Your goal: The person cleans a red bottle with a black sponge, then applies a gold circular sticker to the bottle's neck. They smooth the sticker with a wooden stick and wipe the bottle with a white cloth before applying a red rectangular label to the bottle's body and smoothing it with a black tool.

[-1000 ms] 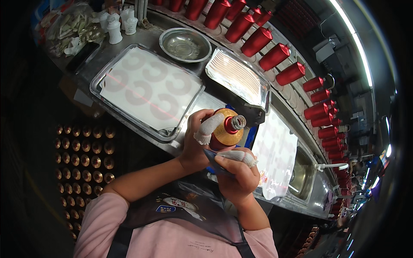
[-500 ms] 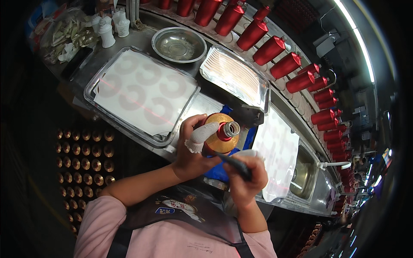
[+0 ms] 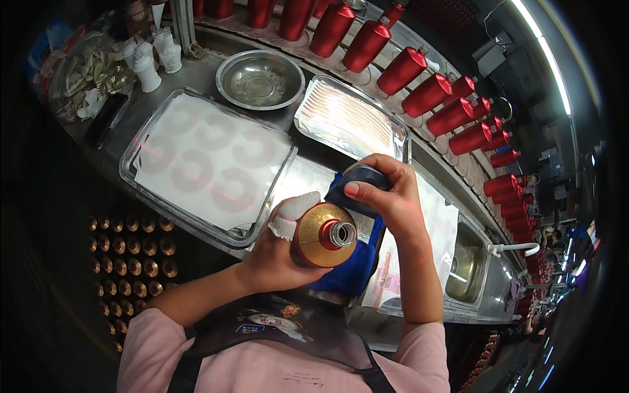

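My left hand (image 3: 265, 252) is wrapped round a bottle (image 3: 321, 226) with a gold shoulder, red neck and open threaded mouth, which tilts toward me. A whitish, frayed cover sits on the left thumb. Just beyond the bottle, my right hand (image 3: 400, 196) pinches a dark, flat, scraper-like piece (image 3: 365, 175) between thumb and fingers. Its exact kind cannot be made out. Blue cloth (image 3: 347, 268) lies beneath the bottle and the right hand, partly hidden by them.
A tray (image 3: 124, 157) at left holds a white sheet with pale C-shaped prints. Behind are a metal bowl (image 3: 261, 103) and a tray (image 3: 308, 134) of striped sheets. Red bottles (image 3: 367, 46) line the back. A sink (image 3: 468, 262) is at right; gold-topped items (image 3: 141, 245) stand lower left.
My right hand has moved from the near side of the bottle up to its far right side with the dark piece. The gold shoulder now shows more fully in my left hand.
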The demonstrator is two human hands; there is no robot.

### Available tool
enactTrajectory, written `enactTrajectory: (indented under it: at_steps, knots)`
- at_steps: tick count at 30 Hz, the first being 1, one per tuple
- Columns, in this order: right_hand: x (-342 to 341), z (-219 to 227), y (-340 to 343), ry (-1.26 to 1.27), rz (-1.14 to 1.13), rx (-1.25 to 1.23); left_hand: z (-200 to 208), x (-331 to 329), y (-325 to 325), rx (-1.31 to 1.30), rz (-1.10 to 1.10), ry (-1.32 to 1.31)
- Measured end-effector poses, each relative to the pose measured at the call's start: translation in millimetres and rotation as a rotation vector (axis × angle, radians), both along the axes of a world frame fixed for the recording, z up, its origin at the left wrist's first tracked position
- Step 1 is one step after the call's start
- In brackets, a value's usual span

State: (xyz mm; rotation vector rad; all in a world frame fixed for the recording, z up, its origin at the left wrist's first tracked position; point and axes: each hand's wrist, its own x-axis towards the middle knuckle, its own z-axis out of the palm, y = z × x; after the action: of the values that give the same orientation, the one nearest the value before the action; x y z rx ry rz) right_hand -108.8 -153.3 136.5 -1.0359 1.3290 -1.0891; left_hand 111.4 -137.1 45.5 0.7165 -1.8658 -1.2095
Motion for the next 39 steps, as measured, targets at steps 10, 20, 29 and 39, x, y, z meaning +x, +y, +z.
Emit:
enactTrajectory:
  at_steps: [10,20,29,39]
  knots:
    - [6.0,-3.8,-7.6,-0.006,0.081,-0.154,-2.5,5.7,-7.9,0.024,-0.171,0.251]
    - [12.7,-29.6,66.5,0.538,-0.15,-0.596,-29.9,-7.1,-9.7,-0.191,-0.093,0.333]
    - [64.9,-39.0,114.0,0.728,-0.102,-0.896,-41.7,-14.4,-10.3,-0.5,0.065,0.284]
    - [70.8,-27.1,98.3,0.803,-0.132,-0.982,-60.3,-8.4,-10.0,-0.202,0.051,0.102]
